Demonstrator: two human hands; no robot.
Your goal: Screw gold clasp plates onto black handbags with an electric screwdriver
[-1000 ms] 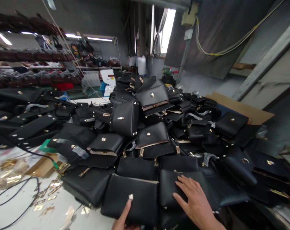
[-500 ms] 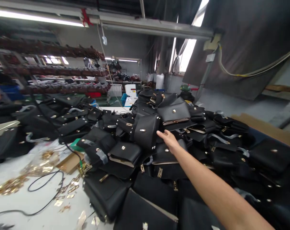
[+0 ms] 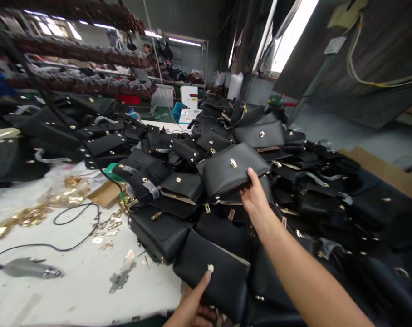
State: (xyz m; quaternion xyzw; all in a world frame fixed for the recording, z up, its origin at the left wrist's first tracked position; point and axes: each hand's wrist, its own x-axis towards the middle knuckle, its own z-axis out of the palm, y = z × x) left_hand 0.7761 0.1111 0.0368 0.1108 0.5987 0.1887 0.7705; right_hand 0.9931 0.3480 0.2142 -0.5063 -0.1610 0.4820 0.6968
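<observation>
My right hand (image 3: 254, 193) grips a black handbag (image 3: 223, 175) by its near lower edge, thumb on the front and fingers underneath. This bag has a small gold clasp and is tilted above the pile. At the bottom, my left hand (image 3: 194, 303) is closed on the edge of another black handbag (image 3: 223, 281). Its thumb lies on the front beside the pale-covered clasp, and its fingers curl below, partly hidden. A black bag with a gold bar fitting (image 3: 161, 234) lies to the left of it.
Black handbags (image 3: 311, 181) are heaped across the table's right and back. On the white table (image 3: 80, 281) at left lie a grey corded hand tool (image 3: 32, 268), gold metal fittings (image 3: 25, 215), a small cardboard box (image 3: 105, 193) and a grey metal piece (image 3: 119, 279). Racks (image 3: 76, 50) stand behind.
My right hand, reaching beside the bag before, now grips a bag and has turned it over toward me. My left hand has come into view at the bottom. The view has tipped downward.
</observation>
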